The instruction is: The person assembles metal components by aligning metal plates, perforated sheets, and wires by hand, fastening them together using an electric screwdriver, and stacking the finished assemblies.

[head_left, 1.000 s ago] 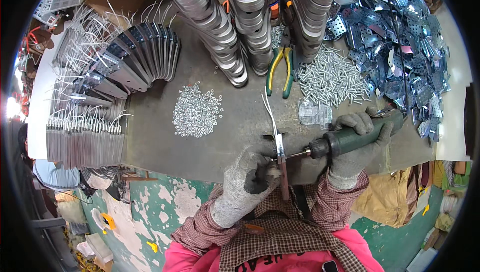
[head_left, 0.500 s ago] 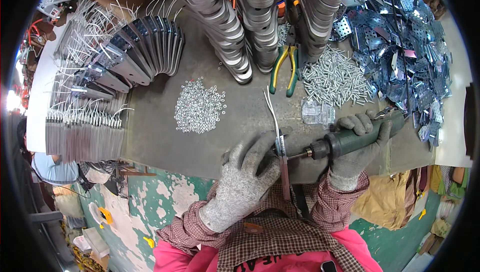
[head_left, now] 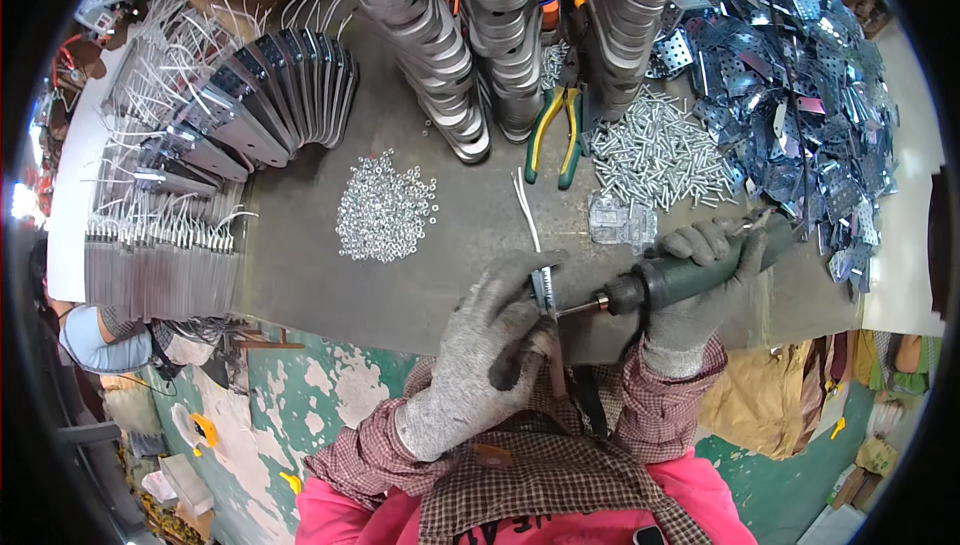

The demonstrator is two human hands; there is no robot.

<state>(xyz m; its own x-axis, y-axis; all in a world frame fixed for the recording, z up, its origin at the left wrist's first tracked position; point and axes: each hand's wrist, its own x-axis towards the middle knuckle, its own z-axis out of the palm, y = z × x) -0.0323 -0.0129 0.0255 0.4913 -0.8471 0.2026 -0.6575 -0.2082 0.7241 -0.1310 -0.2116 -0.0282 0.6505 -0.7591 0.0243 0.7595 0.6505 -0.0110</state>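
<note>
Two gloved hands at bench edge: left hand (head_left: 490, 335) pinches small metal bracket (head_left: 542, 287) w/ white wires, right hand (head_left: 700, 280) wrapped round green power driver (head_left: 690, 270), bit on bracket. Nut pile (head_left: 385, 207) sits left of bracket. Risk, imo: bit slips off the fastener, bracket twists, jabs left fingers.

Gloved hands working a small metal piece with a powered driver at the counter's near edge

The left hand (head_left: 480, 345) is pinching a small metal bracket (head_left: 543, 288) with white wires while the right hand (head_left: 700, 275) is gripping a green powered driver (head_left: 690, 270), its bit touching the bracket. On the grey counter (head_left: 470, 215), a pile of nuts (head_left: 385, 207), green-handled pliers (head_left: 555, 130) and a heap of screws (head_left: 655, 150) are lying beyond.
</note>
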